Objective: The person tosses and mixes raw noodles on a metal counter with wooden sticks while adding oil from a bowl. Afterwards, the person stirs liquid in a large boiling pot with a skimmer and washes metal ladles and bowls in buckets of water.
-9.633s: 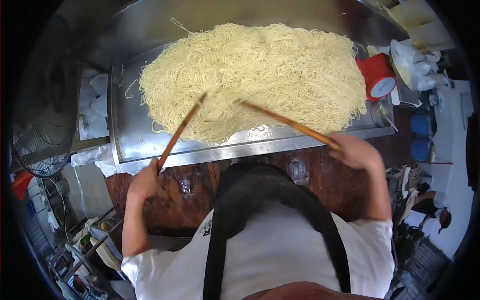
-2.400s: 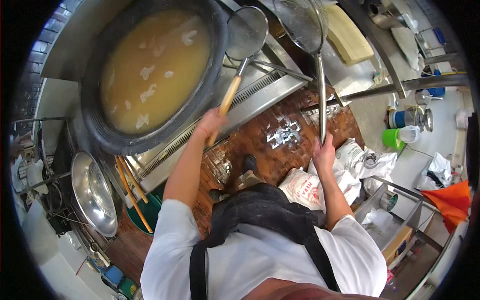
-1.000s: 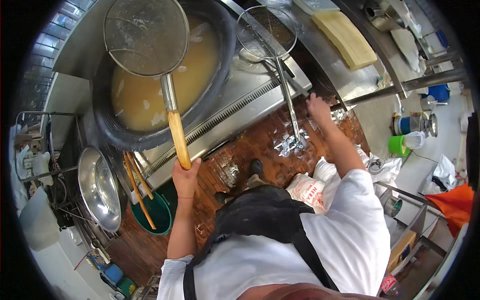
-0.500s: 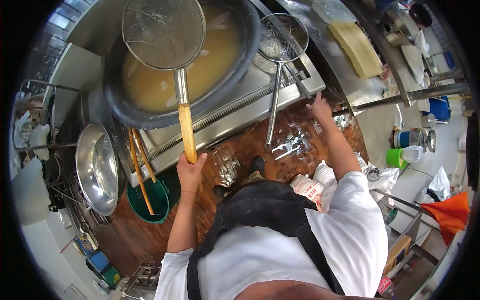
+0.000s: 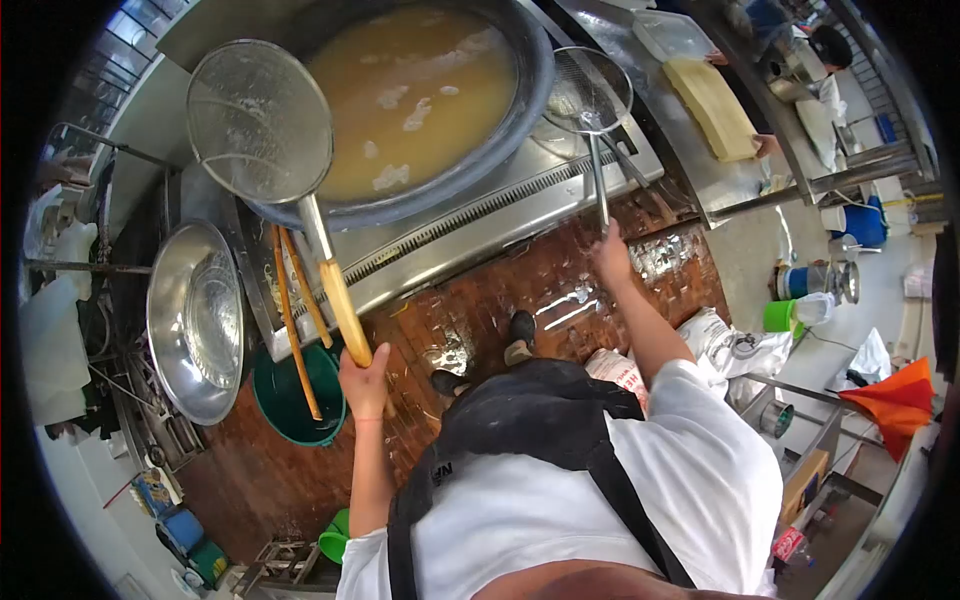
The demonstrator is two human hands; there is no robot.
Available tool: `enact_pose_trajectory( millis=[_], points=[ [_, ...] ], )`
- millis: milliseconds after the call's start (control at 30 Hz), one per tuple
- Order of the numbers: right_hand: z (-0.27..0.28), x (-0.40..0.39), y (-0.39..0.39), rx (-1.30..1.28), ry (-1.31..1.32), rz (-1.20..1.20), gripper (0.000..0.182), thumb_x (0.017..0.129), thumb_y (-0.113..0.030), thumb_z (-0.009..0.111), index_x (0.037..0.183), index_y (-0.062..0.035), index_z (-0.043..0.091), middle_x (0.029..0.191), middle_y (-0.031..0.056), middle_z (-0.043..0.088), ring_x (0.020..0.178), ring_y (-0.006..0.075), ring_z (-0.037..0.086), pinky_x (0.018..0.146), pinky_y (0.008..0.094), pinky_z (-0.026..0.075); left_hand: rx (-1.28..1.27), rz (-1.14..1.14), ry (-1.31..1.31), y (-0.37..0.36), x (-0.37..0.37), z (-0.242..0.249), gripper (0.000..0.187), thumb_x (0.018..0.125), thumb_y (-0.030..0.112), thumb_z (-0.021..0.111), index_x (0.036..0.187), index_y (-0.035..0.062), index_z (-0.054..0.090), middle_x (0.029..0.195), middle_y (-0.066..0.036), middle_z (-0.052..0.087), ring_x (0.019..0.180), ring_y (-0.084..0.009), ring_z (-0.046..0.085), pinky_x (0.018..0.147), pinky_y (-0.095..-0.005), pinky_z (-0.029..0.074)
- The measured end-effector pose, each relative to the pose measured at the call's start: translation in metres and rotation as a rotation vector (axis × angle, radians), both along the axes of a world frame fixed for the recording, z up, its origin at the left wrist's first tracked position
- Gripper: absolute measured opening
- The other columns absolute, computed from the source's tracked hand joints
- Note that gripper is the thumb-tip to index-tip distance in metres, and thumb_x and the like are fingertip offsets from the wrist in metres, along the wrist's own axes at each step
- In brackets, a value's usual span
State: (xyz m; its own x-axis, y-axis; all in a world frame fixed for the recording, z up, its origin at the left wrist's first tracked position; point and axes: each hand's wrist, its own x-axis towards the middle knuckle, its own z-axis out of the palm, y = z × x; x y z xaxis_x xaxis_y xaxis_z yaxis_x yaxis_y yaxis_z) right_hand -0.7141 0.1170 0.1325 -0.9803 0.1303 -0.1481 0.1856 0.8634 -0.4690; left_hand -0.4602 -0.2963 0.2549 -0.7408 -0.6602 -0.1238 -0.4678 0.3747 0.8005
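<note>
My left hand [image 5: 364, 380] is closed around the wooden handle of a big round mesh skimmer [image 5: 260, 120]. Its mesh is at the left rim of a large dark wok [image 5: 535, 110] filled with cloudy yellowish liquid, in which pale pieces float. At the stove's front right, my right hand [image 5: 612, 262] closes on the end of the metal handle of a smaller wire strainer [image 5: 592, 90]. That strainer's mesh lies over the stove top beside the wok. Another long-handled utensil [image 5: 640, 175] lies just right of it, partly hidden beneath the mesh.
A steel bowl [image 5: 195, 325] stands at left. Two wooden sticks [image 5: 297, 330] lean in a green bucket [image 5: 275, 395]. On the right counter lies a yellowish slab [image 5: 712, 108], with another person's hand [image 5: 766, 146] near it. White sacks [image 5: 735, 350] sit on the wet tiled floor.
My right hand has left the spot beside the other utensil and gripped the strainer's handle. The skimmer in my left hand has moved left, uncovering more of the liquid.
</note>
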Motion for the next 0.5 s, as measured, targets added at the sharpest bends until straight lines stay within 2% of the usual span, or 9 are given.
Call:
enact_pose_trajectory(
  millis=[33,100,200,300,333,433,500],
  points=[
    [-0.005,0.003,0.019,0.049,0.008,-0.001,0.069,0.079,-0.012,0.056,0.141,-0.0022,0.029,0.088,0.0287,0.064,0.079,0.0459,0.062,0.071,0.0516,0.049,-0.017,0.008,0.006,-0.002,0.007,0.006,0.039,0.078,0.029,0.078,0.09,-0.002,0.057,0.07,-0.006,0.053,0.064,-0.0138,0.045,0.059,-0.0304,0.042],
    [0.02,0.013,0.04,0.088,0.02,0.002,0.063,0.08,-0.008,0.052,0.14,-0.0021,0.032,0.087,0.0289,0.064,0.079,0.0464,0.062,0.072,0.0521,0.049,-0.02,0.06,-0.061,-0.003,0.021,0.012,0.037,0.078,0.026,0.078,0.09,-0.002,0.056,0.07,-0.005,0.051,0.064,-0.0137,0.044,0.059,-0.0299,0.042],
    [0.051,0.014,0.048,-0.093,-0.021,0.026,0.062,0.082,-0.007,0.055,0.14,-0.001,0.034,0.094,0.0285,0.064,0.088,0.0459,0.062,0.078,0.0476,0.05,0.04,0.089,-0.052,-0.006,0.033,0.002,0.037,0.079,0.027,0.077,0.087,-0.0015,0.055,0.07,-0.004,0.05,0.064,-0.0139,0.044,0.058,-0.0306,0.041],
    [-0.014,-0.026,0.069,-0.21,0.296,0.195,0.068,0.082,-0.01,0.06,0.142,-0.006,0.031,0.092,0.0254,0.065,0.086,0.0461,0.063,0.077,0.0454,0.05,0.073,0.109,-0.055,-0.009,0.035,-0.016,0.036,0.079,0.027,0.077,0.085,-0.0006,0.054,0.069,-0.003,0.049,0.064,-0.014,0.043,0.058,-0.0309,0.04],
    [-0.033,-0.043,0.069,-0.217,0.377,0.252,0.066,0.084,-0.014,0.059,0.143,-0.0086,0.03,0.094,0.0285,0.064,0.087,0.0474,0.062,0.078,0.0462,0.05,0.053,0.1,-0.065,-0.002,0.027,-0.002,0.036,0.079,0.027,0.076,0.083,-0.0001,0.053,0.069,-0.003,0.047,0.065,-0.0142,0.042,0.059,-0.0312,0.039],
    [-0.058,-0.083,0.056,-0.224,0.293,0.179,0.064,0.085,-0.017,0.058,0.142,-0.0089,0.031,0.094,0.031,0.063,0.088,0.0475,0.062,0.077,0.0471,0.05,0.075,0.129,-0.081,0.004,0.018,-0.002,0.036,0.079,0.027,0.076,0.083,0.0001,0.053,0.069,-0.003,0.048,0.065,-0.0142,0.042,0.059,-0.0313,0.039],
    [-0.058,-0.099,0.051,-0.146,0.158,0.181,0.072,0.086,-0.018,0.054,0.147,-0.0062,0.019,0.09,0.0321,0.062,0.082,0.0479,0.061,0.073,0.0499,0.049,0.04,0.117,-0.08,0.005,0.016,-0.002,0.035,0.08,0.026,0.076,0.083,0.0002,0.053,0.069,-0.002,0.047,0.065,-0.0134,0.042,0.058,-0.0307,0.039]
  ],
)
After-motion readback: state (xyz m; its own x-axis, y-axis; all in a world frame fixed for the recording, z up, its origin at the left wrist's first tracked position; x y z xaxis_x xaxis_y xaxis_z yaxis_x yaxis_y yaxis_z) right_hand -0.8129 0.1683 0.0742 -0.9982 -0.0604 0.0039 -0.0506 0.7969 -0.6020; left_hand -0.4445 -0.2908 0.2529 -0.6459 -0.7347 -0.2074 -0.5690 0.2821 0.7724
